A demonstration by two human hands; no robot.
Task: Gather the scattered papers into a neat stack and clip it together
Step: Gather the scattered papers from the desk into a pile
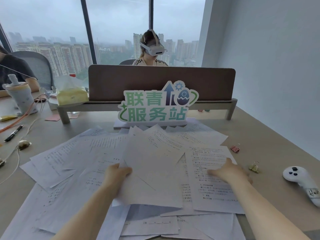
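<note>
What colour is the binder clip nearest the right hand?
Olive-gold binder clip, seen in the head view.

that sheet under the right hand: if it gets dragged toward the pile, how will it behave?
The sheet is probably thin and floppy: the sheets gripped by the left hand already bow. It likely slides easily, lying on other loose papers, and may drag those along. The right hand presses it flat, so it should shift rather than lift, though an edge could buckle.
</note>
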